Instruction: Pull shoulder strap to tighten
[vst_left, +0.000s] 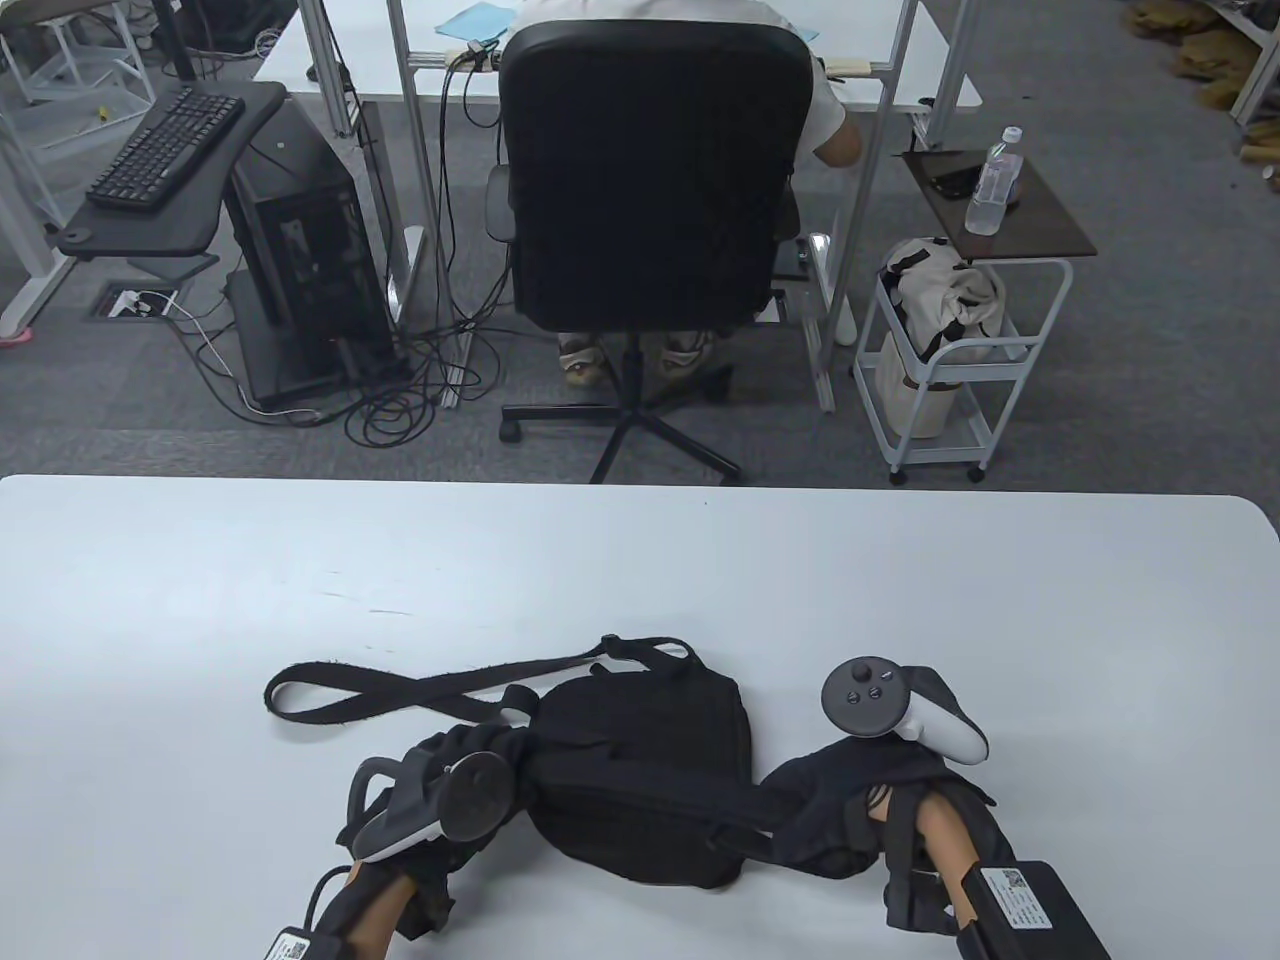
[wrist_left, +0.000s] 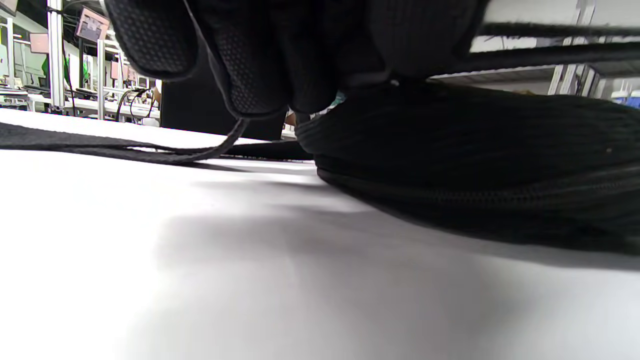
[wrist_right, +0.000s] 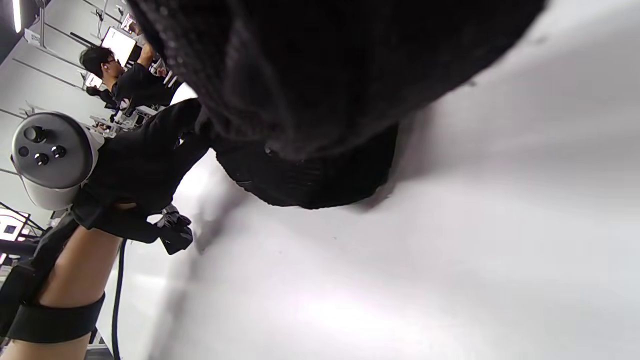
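Lying on the table (vst_left: 200, 560) — one bag (vst_left: 640, 770), one strap (vst_left: 400, 690), two hands.

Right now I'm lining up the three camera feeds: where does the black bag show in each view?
Table view: the black bag lies at bottom centre, between the left hand and the right hand.
Left wrist view: it fills the right side, lying on the table.
Right wrist view: the dark rounded mass at upper centre seems to be the bag, partly behind the glove.
Shared landmark: the white table.
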